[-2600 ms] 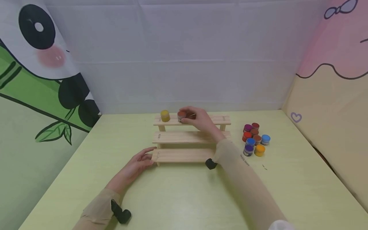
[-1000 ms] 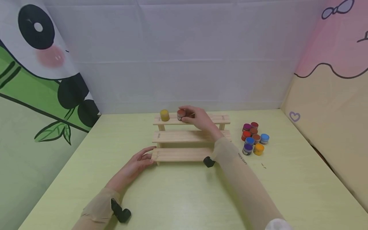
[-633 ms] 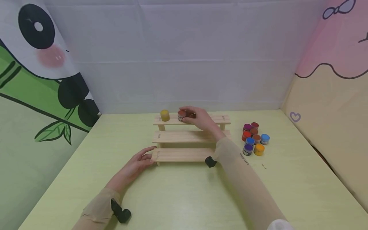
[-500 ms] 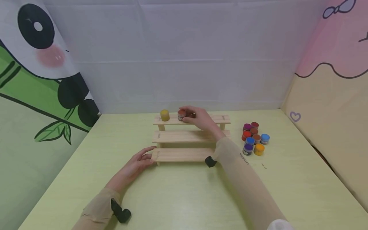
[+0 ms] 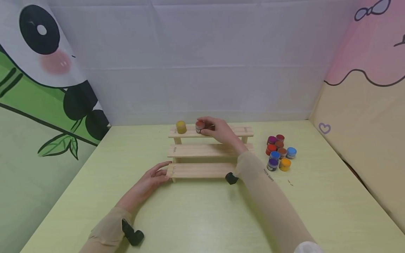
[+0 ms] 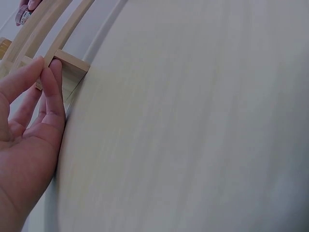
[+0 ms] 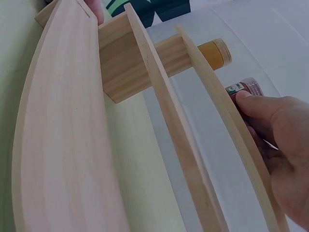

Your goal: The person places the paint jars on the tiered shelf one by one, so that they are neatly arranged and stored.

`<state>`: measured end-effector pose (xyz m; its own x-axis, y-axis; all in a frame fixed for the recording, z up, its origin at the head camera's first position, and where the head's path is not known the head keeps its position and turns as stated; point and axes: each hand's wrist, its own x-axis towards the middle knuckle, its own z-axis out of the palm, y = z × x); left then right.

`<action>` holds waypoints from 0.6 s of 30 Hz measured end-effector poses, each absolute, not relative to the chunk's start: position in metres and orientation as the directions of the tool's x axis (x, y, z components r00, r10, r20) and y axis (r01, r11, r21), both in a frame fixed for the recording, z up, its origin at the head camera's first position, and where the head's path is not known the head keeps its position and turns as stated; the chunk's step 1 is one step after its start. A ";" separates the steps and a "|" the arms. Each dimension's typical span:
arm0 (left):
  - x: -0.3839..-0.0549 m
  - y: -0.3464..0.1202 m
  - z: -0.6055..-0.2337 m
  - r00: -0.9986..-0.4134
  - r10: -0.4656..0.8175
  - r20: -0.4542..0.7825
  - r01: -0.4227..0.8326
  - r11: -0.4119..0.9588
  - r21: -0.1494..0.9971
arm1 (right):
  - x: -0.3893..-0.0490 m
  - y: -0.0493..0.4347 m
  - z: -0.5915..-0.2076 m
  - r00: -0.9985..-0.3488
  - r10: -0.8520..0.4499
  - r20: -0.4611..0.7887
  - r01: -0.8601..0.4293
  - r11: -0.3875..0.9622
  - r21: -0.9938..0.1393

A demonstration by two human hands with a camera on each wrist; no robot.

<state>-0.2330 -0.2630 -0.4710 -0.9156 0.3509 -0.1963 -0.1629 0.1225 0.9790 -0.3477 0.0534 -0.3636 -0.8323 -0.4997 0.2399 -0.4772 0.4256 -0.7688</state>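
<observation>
A three-tier wooden display rack [image 5: 202, 171] stands on the table. My left hand [image 5: 152, 181] grips the left end of its lowest shelf; in the left wrist view, the thumb [image 6: 26, 75] and fingers pinch the wood near a support piece. At the top shelf, my right hand [image 5: 221, 131] pinches a small paint jar [image 5: 199, 127] with a reddish-brown lid between thumb and fingers. The right wrist view shows the thumb against the jar's label [image 7: 235, 88]. To its left on the same shelf sits a yellow jar [image 5: 181, 127].
Right of the rack, several small jars cluster on the table, among them an orange one [image 5: 285, 164], a dark purple one [image 5: 272, 164] and a light blue one [image 5: 291, 153]. A white backdrop [image 5: 202, 88] rises behind the table, with printed cartoon panels on both sides.
</observation>
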 end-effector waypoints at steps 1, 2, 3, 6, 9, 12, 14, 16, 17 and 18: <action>-0.233 -0.263 -0.471 -0.916 0.349 -0.197 -0.164 0.122 0.979 | -0.347 0.054 -0.364 -0.832 -0.501 0.240 -0.478 0.426 -0.768; -0.233 -0.263 -0.471 -0.916 0.349 -0.197 -0.164 0.122 0.979 | -0.347 0.054 -0.364 -0.831 -0.501 0.241 -0.480 0.427 -0.767; -0.233 -0.263 -0.471 -0.916 0.348 -0.197 -0.164 0.122 0.979 | -0.347 0.054 -0.364 -0.831 -0.501 0.242 -0.480 0.428 -0.766; -0.233 -0.262 -0.471 -0.917 0.347 -0.197 -0.165 0.120 0.979 | -0.348 0.054 -0.364 -0.831 -0.498 0.247 -0.483 0.428 -0.764; -0.233 -0.262 -0.470 -0.917 0.347 -0.197 -0.166 0.118 0.979 | -0.348 0.054 -0.364 -0.831 -0.495 0.253 -0.486 0.427 -0.763; -0.233 -0.262 -0.470 -0.918 0.343 -0.199 -0.168 0.118 0.979 | -0.347 0.054 -0.364 -0.828 -0.499 0.255 -0.490 0.423 -0.763; -0.233 -0.262 -0.470 -0.918 0.342 -0.200 -0.168 0.122 0.978 | -0.347 0.054 -0.364 -0.828 -0.500 0.253 -0.488 0.421 -0.765; -0.233 -0.262 -0.471 -0.919 0.341 -0.200 -0.166 0.125 0.978 | -0.347 0.054 -0.364 -0.829 -0.501 0.250 -0.484 0.418 -0.768; -0.233 -0.262 -0.471 -0.918 0.342 -0.199 -0.165 0.127 0.978 | -0.347 0.054 -0.364 -0.829 -0.501 0.248 -0.483 0.418 -0.769; -0.233 -0.262 -0.471 -0.918 0.343 -0.198 -0.164 0.128 0.978 | -0.347 0.054 -0.364 -0.830 -0.500 0.247 -0.482 0.419 -0.769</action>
